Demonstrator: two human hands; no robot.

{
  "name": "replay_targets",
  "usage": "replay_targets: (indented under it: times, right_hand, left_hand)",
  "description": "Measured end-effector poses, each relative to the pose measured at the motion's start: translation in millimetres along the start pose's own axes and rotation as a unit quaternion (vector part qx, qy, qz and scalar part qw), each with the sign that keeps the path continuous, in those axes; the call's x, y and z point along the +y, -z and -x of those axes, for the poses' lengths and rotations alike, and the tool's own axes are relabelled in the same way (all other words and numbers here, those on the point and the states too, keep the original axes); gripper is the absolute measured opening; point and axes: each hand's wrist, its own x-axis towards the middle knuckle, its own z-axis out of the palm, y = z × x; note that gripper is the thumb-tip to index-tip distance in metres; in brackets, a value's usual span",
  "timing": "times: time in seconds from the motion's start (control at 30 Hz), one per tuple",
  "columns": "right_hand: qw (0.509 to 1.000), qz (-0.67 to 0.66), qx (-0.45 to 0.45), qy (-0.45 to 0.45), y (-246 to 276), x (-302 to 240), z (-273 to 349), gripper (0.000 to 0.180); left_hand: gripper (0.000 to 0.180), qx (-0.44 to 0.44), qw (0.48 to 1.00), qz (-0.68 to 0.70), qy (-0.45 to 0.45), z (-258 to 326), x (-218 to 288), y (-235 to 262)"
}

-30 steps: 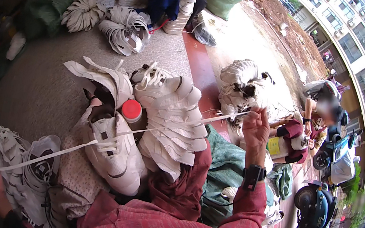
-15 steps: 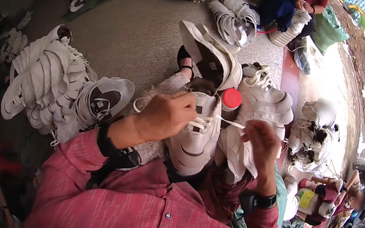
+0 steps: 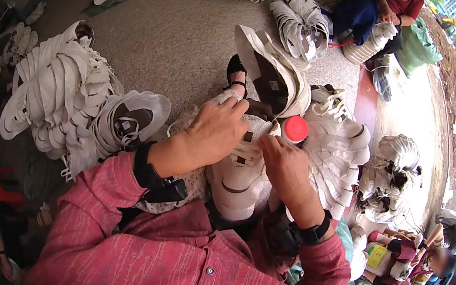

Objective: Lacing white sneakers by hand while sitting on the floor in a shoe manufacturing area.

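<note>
A white shoe upper (image 3: pixel 235 194) lies on my lap with its toe toward me and its lacing part uppermost. My left hand (image 3: pixel 215 132) is closed on the left edge of its lacing, fingertips near the tongue. At the right eyelet edge my right hand (image 3: pixel 289 169) pinches the white shoelace, mostly hidden by the fingers. One pale lace loop shows left of the upper. Just beyond my right hand stands a container with a red cap (image 3: pixel 296 129). Behind it another shoe upper (image 3: pixel 272 81) stands tilted, its dark lining showing.
Nested white uppers (image 3: pixel 335 153) lie right of my lap. To my left, a large pile of uppers (image 3: pixel 62 88) sits beside a smaller stack (image 3: pixel 132 122). At the far right another person (image 3: pixel 392 11) handles a stack of uppers. More uppers (image 3: pixel 391 173) lie on the right.
My right hand has moved left and in to the upper; the lace stretched out to the right is no longer visible. My left hand has shifted slightly up at the lacing.
</note>
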Motion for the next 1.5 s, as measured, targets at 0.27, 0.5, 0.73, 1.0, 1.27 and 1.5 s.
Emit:
replay_targets:
  times: [0.27, 0.5, 0.73, 1.0, 1.27, 1.5]
  right_hand:
    - [0.997, -0.016, -0.077, -0.019, 20, 13, 2, 0.008]
    - [0.976, -0.173, -0.081, -0.102, 32, 26, 17, 0.013]
    - [0.985, -0.107, -0.036, -0.133, 27, 5, 21, 0.020]
    - [1.000, 0.017, -0.003, 0.025, 28, 11, 16, 0.018]
    - [0.998, 0.003, -0.030, -0.056, 28, 7, 12, 0.014]
    - [0.999, 0.015, -0.032, 0.007, 24, 7, 9, 0.015]
  left_hand:
    - [0.011, -0.055, 0.906, 0.410, 0.091, -4, -15, -34]
    - [0.011, 0.043, 0.892, 0.442, 0.088, 5, 16, -33]
    - [0.029, 0.092, 0.909, 0.394, 0.102, 8, 26, -33]
    - [0.029, 0.129, 0.928, 0.340, 0.085, 8, 26, -28]
    - [0.010, 0.009, 0.972, 0.223, 0.073, -2, 22, -15]
    - [0.007, 0.026, 0.950, 0.280, 0.135, 1, 27, -27]
